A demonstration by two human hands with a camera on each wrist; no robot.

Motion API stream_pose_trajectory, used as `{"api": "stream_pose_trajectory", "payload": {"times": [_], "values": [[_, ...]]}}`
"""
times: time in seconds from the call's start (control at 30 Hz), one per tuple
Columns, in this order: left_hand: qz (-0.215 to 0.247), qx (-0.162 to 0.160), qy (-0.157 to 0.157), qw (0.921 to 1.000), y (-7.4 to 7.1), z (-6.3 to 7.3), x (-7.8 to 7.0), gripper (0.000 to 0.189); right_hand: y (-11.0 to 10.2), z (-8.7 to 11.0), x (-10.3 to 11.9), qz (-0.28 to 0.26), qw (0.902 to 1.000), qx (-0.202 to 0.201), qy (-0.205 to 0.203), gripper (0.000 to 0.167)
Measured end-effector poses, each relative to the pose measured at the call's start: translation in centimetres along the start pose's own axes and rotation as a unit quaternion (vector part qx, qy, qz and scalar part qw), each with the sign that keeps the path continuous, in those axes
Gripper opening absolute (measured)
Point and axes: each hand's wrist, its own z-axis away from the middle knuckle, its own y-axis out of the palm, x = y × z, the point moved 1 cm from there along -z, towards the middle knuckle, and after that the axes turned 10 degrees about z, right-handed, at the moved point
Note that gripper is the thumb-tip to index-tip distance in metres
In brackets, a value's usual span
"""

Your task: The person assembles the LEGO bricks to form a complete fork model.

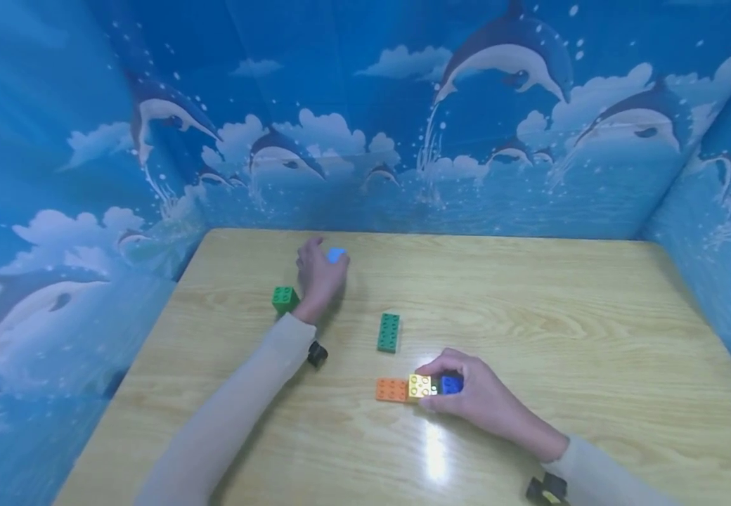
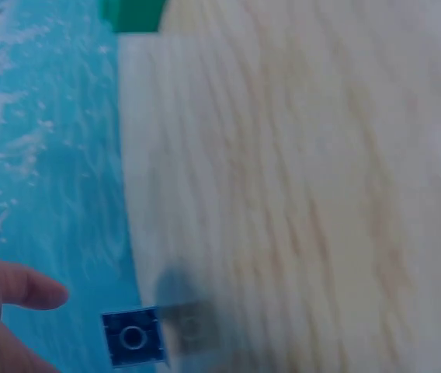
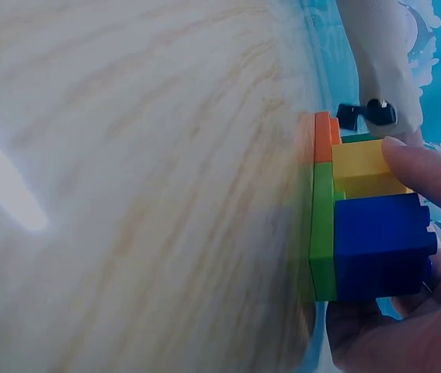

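At the far side of the table, my left hand (image 1: pixel 322 273) is beside a small blue brick (image 1: pixel 337 254). In the left wrist view the blue brick (image 2: pixel 133 336) shows its hollow underside, and a gap separates it from the visible fingers (image 2: pixel 34 287). My right hand (image 1: pixel 481 395) pinches a yellow brick (image 1: pixel 419 386) between thumb and fingers. The yellow brick stands beside a dark blue brick (image 3: pixel 380 247) on a light green piece (image 3: pixel 324 233). An orange brick (image 1: pixel 391 389) adjoins that group on the left.
A dark green brick (image 1: pixel 388 332) lies mid-table, studs up. Left of the left wrist stands a green block (image 1: pixel 285 299). The wooden table (image 1: pixel 530 302) is bordered by dolphin-printed blue cloth (image 1: pixel 340 190) at the back and sides.
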Motion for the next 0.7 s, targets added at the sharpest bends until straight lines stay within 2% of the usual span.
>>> {"api": "stream_pose_trajectory", "payload": {"times": [0.13,0.33,0.53,0.7], "values": [[0.009,-0.003,-0.021,0.9997,0.5,-1.0,0.5,0.067,0.2,-0.2,0.1,0.003,1.0000,0.000,0.008,0.040],[0.030,-0.014,-0.052,0.9981,1.5,-1.5,1.0,0.057,0.4,0.0,0.0,0.004,0.9999,0.000,0.011,0.039],[0.025,-0.020,-0.048,0.9983,1.7,-1.4,1.1,0.045,0.4,0.1,-0.1,0.005,1.0000,-0.003,0.008,0.041],[0.032,-0.022,-0.043,0.9983,1.3,-1.2,1.1,0.043,0.2,-0.2,0.0,0.006,1.0000,-0.001,0.005,0.041]]}}
